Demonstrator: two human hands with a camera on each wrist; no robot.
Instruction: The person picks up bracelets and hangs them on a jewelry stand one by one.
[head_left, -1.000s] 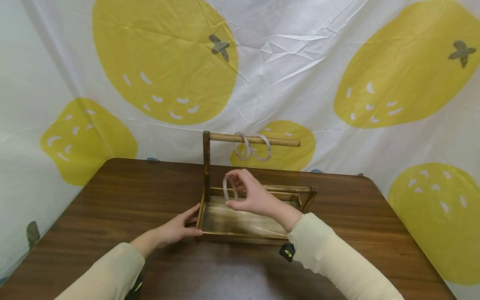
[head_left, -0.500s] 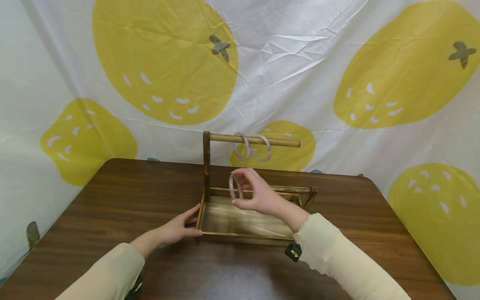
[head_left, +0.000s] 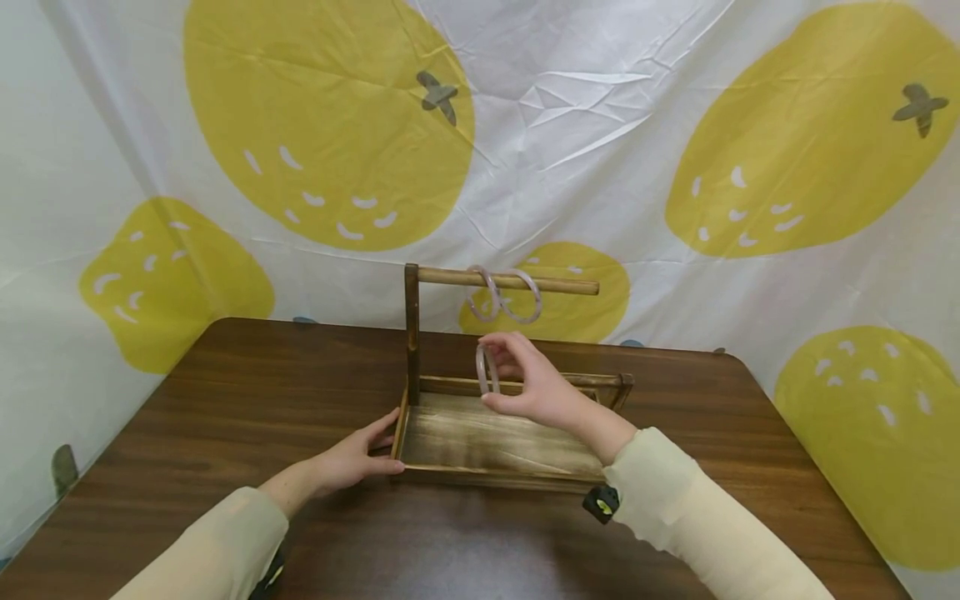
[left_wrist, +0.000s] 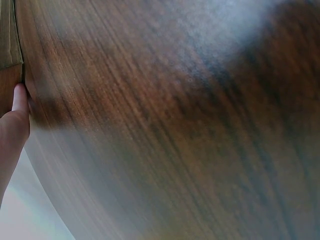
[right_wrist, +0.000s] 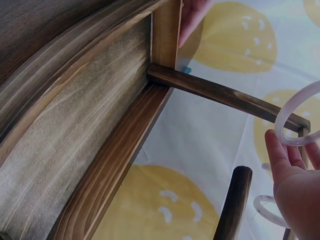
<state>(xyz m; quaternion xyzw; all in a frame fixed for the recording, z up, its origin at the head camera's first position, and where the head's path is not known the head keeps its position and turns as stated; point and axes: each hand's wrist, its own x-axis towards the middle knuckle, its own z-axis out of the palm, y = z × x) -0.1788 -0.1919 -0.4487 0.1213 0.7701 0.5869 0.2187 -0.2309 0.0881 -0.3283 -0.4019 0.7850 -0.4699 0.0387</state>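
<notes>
My right hand [head_left: 536, 383] pinches a pale, translucent bangle [head_left: 481, 371] between thumb and fingertips, holding it upright above the wooden stand's tray [head_left: 480, 437]. In the right wrist view the held bangle [right_wrist: 281, 122] rests at the fingertips. My left hand [head_left: 348, 458] touches the left end of the tray, its thumb by the front corner and its fingers extended along the side. Higher up, two pinkish bangles, a left one [head_left: 496, 293] and a right one [head_left: 537, 302], hang from the stand's upper bar [head_left: 573, 286]. In the left wrist view, one finger [left_wrist: 20, 100] meets the tray's corner.
A dark upright post [head_left: 412, 333] carries the upper bar, whose right end is free. Behind the right hand runs a lower bar [head_left: 592, 379] along the tray's back. The brown table [head_left: 187, 417] backs onto a white lemon-print cloth [head_left: 585, 125].
My right hand has moved to the right and slightly up with the bangle, still over the tray. The left hand and the hanging bangles have stayed in place.
</notes>
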